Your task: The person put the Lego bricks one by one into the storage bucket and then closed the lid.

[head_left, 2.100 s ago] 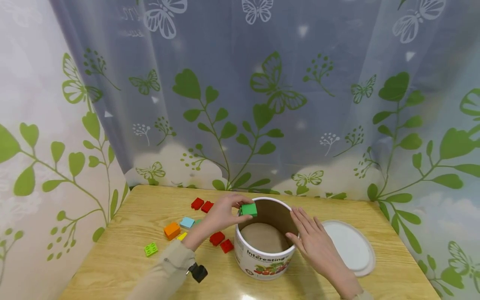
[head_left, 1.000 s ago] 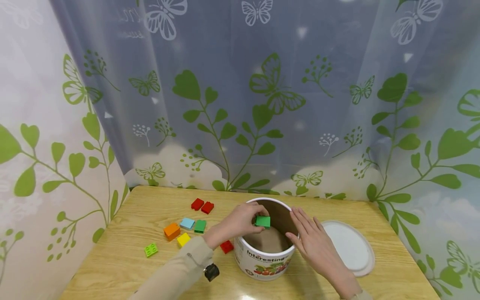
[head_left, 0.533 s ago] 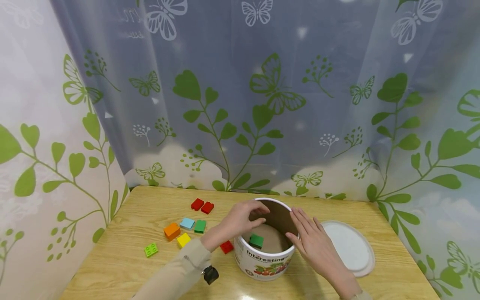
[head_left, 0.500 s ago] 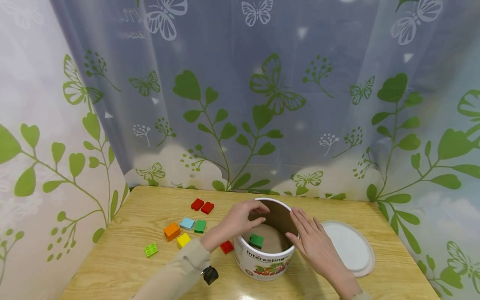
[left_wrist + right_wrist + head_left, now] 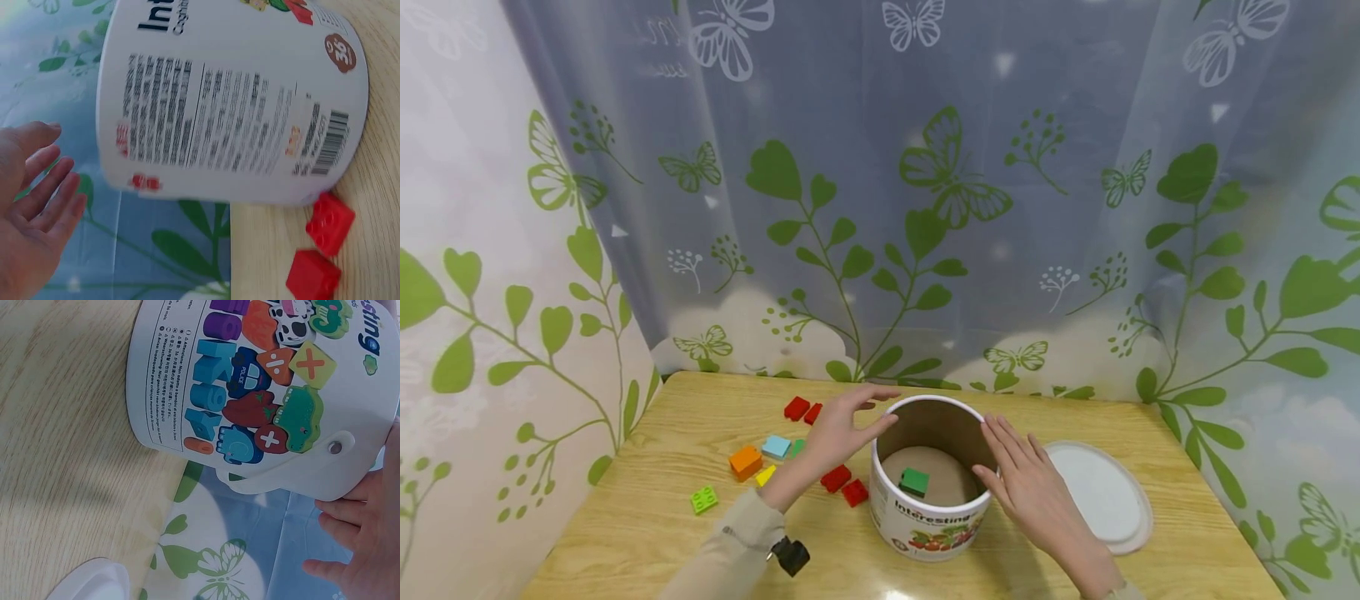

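Note:
A white round bucket [image 5: 925, 533] with printed labels stands on the table, its top uncovered. On its floor lies one green toy brick [image 5: 914, 482]. My left hand [image 5: 842, 425] hovers just left of the rim, thumb and fingers spread, holding nothing; the left wrist view shows the same hand [image 5: 37, 206] apart from the bucket wall. My right hand [image 5: 1037, 492] rests on the bucket's right rim with straight fingers. Two red bricks [image 5: 854, 492] lie close to the bucket's left side, beneath my left forearm.
Left on the wooden table [image 5: 640, 533] are an orange brick [image 5: 746, 462], a light blue brick [image 5: 776, 447], a lime brick [image 5: 703, 500], and partly hidden yellow [image 5: 765, 475] and green bricks. Red bricks [image 5: 797, 407] lie farther back. A white lid [image 5: 1105, 492] lies at right.
My left hand lowered the green brick into the bucket and let it go, then drew back up and left out of the bucket. My right hand stayed on the rim.

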`<state>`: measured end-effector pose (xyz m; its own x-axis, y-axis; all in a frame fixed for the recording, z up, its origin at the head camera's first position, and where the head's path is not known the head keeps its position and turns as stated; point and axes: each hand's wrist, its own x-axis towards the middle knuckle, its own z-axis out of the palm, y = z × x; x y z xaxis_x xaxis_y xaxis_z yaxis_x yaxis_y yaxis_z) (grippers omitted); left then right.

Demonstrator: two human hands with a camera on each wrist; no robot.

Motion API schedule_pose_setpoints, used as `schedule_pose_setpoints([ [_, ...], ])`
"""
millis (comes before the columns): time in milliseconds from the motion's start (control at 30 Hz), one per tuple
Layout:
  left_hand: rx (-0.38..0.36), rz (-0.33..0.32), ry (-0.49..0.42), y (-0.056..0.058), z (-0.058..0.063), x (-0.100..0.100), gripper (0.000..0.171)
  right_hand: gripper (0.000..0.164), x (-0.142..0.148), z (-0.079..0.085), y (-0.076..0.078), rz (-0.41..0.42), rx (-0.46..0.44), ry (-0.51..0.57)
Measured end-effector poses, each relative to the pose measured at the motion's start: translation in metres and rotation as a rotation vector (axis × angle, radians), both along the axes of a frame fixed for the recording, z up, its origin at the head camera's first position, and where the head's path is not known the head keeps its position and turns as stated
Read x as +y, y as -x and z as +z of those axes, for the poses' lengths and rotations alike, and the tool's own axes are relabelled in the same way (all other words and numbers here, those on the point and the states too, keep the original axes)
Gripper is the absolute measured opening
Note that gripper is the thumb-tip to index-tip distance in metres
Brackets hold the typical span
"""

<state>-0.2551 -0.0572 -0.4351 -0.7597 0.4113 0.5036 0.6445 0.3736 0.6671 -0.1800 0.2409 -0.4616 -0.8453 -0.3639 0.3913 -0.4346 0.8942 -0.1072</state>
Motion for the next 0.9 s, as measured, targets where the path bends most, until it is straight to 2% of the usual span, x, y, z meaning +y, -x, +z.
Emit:
schedule_pose_setpoints([
  [167,-0.035,0.058,-0.046,-0.003,-0.004,-0.026,0.038,0.063,0.000,0.000,0.000,0.004,0.011,0.000],
  [400,-0.042,0.131,-0.064,-0.008,-0.020,-0.059,0.038,0.064,0.001,0.000,0.001,-0.002,-0.010,-0.012],
  [533,-0.052,0.149,-0.095,-0.013,-0.029,-0.075,0.036,0.064,0.001,0.000,0.001,-0.002,-0.009,-0.012],
  [900,-0.234,0.241,-0.063,-0.036,-0.061,-0.118,0.034,0.064,0.000,0.000,0.000,0.005,-0.019,-0.001],
])
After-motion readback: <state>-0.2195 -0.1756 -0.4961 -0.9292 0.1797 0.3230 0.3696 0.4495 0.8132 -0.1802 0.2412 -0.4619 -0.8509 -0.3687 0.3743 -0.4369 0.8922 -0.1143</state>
